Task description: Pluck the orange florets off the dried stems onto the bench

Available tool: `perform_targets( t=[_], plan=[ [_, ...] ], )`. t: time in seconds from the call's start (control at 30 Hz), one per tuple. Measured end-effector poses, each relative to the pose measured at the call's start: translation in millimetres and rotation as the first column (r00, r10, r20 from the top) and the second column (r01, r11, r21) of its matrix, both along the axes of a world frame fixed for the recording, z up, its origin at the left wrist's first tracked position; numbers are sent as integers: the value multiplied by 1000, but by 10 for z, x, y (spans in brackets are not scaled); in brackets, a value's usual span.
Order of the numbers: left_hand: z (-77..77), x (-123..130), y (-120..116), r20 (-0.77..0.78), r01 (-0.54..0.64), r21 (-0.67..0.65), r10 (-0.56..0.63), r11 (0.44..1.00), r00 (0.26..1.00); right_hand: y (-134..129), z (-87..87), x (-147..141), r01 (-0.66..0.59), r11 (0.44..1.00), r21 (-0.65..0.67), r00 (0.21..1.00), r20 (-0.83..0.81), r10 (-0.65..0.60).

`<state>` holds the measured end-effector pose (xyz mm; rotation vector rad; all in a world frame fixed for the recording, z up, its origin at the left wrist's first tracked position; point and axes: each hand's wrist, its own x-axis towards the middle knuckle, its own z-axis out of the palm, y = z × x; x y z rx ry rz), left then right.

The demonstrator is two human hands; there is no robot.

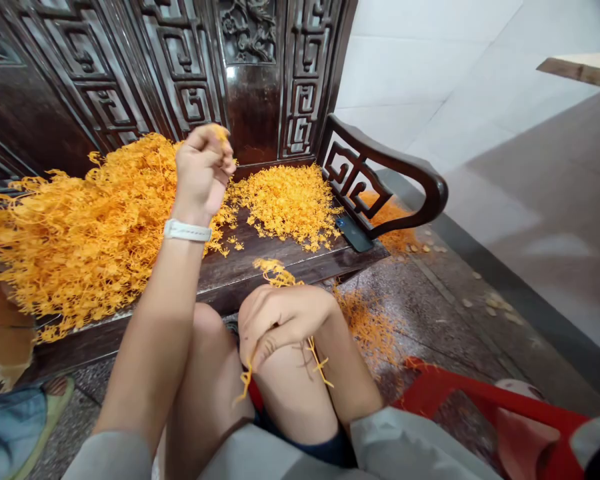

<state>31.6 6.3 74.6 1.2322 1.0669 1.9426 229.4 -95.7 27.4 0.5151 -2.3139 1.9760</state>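
My left hand [203, 167], with a pale band on its wrist, is raised over the bench, its fingers curled together around a small yellow-orange piece. A big heap of orange-yellow plastic pieces [95, 227] lies just left of it. To its right is a smaller pile of short yellow-orange pieces [293, 200]. Over my knee rests my right hand [280, 320], closed around thin yellow strands [275, 272] that stick out above the knuckles and hang below the fingers.
A dark carved wooden bench [260, 263] has a curved armrest [405, 170]. Beside it lies a phone [355, 233]. Orange scraps [367, 327] cover the floor near a red stool [460, 393]. Torn cardboard [10, 333] and someone's slippered foot [35, 420] are at left.
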Motion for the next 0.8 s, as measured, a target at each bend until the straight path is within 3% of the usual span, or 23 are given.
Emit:
perform_targets(
  t=[0.07, 0.13, 0.23, 0.33, 0.4, 0.47, 0.57, 0.63, 0.7, 0.8],
  plan=[
    [79, -85, -137, 6, 25, 45, -25, 999, 1000, 55, -15, -57, -115, 992, 53, 992, 55, 112],
    [27, -63, -181, -66, 79, 8, -78, 997, 995, 112, -70, -86, -66, 996, 58, 997, 50, 63],
    [-282, 109, -21, -272, 131, -220, -190, 967, 943, 126, -161, -81, 17, 1000, 11, 999, 41, -18],
    [-600, 258, 181, -536, -22, -464, -261, 885, 803, 57, -214, -58, 221, 969, -107, 974, 62, -216],
    [-673, 281, 202, -577, 23, -559, -409, 829, 707, 15, -219, -42, 472, 856, -210, 880, 51, -472],
    [-620, 263, 124, -490, 253, -601, -599, 758, 633, 18, -197, -19, 680, 636, -365, 688, 16, -726],
    [-425, 247, -65, -325, 588, -591, -830, 553, 454, 126, -109, 46, 747, 264, -610, 351, 24, -936],
    [-316, 284, -169, -268, 681, -598, -906, 422, 326, 237, -29, 105, 698, 100, -709, 182, 41, -982],
    [-270, 367, -232, -275, 720, -585, -926, 374, 257, 344, 43, 162, 624, 21, -781, 77, 35, -996],
    [-297, 536, -254, -360, 748, -538, -908, 390, 214, 470, 79, 242, 495, 11, -869, 37, 9, -999]
  ],
)
